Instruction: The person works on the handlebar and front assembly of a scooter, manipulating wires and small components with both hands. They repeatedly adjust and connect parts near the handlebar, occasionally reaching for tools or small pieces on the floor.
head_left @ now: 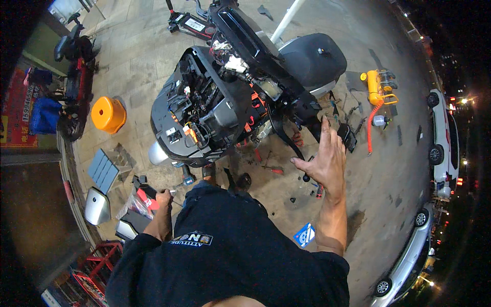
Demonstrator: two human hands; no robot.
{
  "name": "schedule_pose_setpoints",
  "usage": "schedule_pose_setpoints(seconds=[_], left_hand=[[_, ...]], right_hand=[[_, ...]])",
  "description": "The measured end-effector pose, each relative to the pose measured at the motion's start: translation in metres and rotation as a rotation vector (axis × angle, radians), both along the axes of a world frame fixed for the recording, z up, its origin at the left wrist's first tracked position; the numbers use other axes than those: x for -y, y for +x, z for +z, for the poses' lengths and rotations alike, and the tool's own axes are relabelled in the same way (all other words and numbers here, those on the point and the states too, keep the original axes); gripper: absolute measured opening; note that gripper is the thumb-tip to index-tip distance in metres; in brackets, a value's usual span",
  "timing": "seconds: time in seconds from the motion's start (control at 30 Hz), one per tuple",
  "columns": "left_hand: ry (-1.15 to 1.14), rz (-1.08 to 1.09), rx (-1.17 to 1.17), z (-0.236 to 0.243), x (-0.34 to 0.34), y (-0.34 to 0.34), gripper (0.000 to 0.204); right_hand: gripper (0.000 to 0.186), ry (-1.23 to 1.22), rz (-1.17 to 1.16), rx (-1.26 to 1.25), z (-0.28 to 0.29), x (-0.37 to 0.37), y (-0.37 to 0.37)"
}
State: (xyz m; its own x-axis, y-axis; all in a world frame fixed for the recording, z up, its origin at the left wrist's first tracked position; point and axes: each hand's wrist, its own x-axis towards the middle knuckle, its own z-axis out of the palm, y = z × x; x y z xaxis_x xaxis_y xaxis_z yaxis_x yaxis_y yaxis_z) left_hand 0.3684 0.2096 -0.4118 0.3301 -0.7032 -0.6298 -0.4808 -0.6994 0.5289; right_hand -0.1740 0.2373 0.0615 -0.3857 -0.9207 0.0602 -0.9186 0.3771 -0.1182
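head view: partly stripped scooter [225, 97] between left and right edges of paved ground [383, 194], wiring exposed. right hand [328, 166] near black end part [306, 111] of scooter, fingers spread, thumb apart; contact, cannot tell. left hand [164, 198] just beside red package [147, 198], fingers curled; pinching what, cannot tell. orange stool [108, 115] near left edge, yellow compressor [377, 89] toward right edge.

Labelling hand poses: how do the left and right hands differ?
The left hand has curled fingers; the right hand is open, fingers extended, thumb apart. The left hand is by the red-and-black package; the right hand is beside the partly dismantled scooter. Both are bare.
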Motion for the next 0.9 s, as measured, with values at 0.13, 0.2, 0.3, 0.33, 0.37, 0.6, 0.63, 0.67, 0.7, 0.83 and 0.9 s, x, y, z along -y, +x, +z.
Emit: schedule_pose_setpoints(seconds=[0.13,0.2,0.3,0.33,0.37,0.6,0.63,0.67,0.7,0.83,0.9], left_hand=[[-0.065,0.009,-0.097,-0.002,0.002,-0.011,0.029],[-0.102,-0.012,-0.115,0.004,0.012,-0.023,0.029],[-0.097,0.101,-0.189,0.024,0.027,-0.046,0.027],[-0.103,0.093,-0.209,0.033,0.034,-0.051,0.026],[-0.096,0.084,-0.248,0.040,0.039,-0.056,0.025],[-0.096,0.119,-0.265,0.039,0.038,-0.057,0.025],[-0.095,0.141,-0.251,0.030,0.034,-0.053,0.023],[-0.126,0.092,-0.177,0.022,0.032,-0.048,0.023],[-0.143,0.045,-0.124,0.013,0.031,-0.042,0.024],[-0.040,0.034,-0.120,-0.002,0.023,-0.029,0.026],[-0.041,0.073,-0.152,0.004,0.022,-0.030,0.025]], right_hand=[[0.124,-0.023,0.020,-0.014,-0.002,0.000,-0.001],[0.123,-0.024,0.027,-0.021,-0.002,0.000,-0.002],[0.122,-0.001,0.010,-0.017,-0.002,-0.001,-0.002],[0.121,-0.005,0.006,-0.008,-0.002,-0.001,-0.002],[0.120,0.005,0.002,-0.021,-0.002,-0.001,-0.002],[0.112,0.004,-0.008,0.001,-0.002,-0.001,-0.002],[0.112,-0.004,-0.007,0.018,-0.002,0.000,-0.002],[0.112,0.017,-0.015,0.014,-0.002,0.000,-0.002],[0.112,0.024,-0.017,0.019,-0.002,0.000,-0.002],[0.112,-0.008,0.001,-0.008,-0.001,0.001,-0.002],[0.112,0.004,-0.005,0.010,-0.001,0.000,-0.002]])
